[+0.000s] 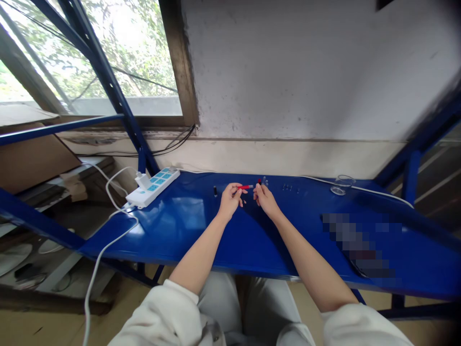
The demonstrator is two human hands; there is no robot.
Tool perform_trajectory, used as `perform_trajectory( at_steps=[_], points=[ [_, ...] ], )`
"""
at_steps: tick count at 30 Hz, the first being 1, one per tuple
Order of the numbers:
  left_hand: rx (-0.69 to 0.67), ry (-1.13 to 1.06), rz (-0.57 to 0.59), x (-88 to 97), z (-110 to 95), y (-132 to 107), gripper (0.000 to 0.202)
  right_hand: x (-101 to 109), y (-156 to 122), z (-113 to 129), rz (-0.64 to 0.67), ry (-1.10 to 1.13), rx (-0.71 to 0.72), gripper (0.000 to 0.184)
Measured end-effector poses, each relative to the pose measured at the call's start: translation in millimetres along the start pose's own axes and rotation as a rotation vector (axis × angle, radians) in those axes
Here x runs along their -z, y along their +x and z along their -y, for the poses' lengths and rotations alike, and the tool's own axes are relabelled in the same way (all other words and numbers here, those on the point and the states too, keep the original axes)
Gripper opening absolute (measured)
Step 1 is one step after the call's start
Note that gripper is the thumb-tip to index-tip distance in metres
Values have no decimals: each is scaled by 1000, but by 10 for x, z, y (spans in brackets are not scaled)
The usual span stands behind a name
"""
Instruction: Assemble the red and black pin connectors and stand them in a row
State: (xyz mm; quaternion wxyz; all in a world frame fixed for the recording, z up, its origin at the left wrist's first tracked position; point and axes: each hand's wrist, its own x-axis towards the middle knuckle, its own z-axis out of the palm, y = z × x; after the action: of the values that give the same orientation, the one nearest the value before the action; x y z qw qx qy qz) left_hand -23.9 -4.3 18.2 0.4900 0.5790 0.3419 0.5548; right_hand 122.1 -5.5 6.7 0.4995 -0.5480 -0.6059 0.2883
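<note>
My left hand is closed in a pinch on a slim red pen-like tube, which lies nearly level with its clear tip pointing right. Facing that tip, my right hand has its fingers pinched together; what they hold, if anything, is too small to make out. A small red piece shows just above the right fingertips. Beside it are small clear pieces. To the left of my left hand, a short dark cylinder stands on the blue table.
Several tiny pieces stand right of my hands. A clear round container sits near the back right by a white cable. A blurred-out dark object lies at the right. A white power strip occupies the left end.
</note>
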Motion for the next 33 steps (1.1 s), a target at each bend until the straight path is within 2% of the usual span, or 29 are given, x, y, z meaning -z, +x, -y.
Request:
perform_trajectory(
  at_steps=[4, 8, 15, 21, 28, 33],
  points=[
    [14, -60, 63, -46, -18, -40, 26, -1, -45, 109, 12, 32, 27, 53],
    [9, -61, 85, -44, 6, -46, 26, 3, -70, 184, 14, 83, 40, 52],
    [24, 19, 77, -27, -13, -45, 31, -24, -50, 158, 1, 58, 60, 50],
    [30, 62, 22, -28, -44, -49, 34, -12, -61, 170, -18, 16, 98, 49],
    [75, 15, -139, 4, -101, -31, 38, 26, -32, 177, 89, 86, 121, 38],
    [99, -53, -123, 42, -101, -13, 40, 32, -12, 130, 58, 86, 143, 32]
  ],
)
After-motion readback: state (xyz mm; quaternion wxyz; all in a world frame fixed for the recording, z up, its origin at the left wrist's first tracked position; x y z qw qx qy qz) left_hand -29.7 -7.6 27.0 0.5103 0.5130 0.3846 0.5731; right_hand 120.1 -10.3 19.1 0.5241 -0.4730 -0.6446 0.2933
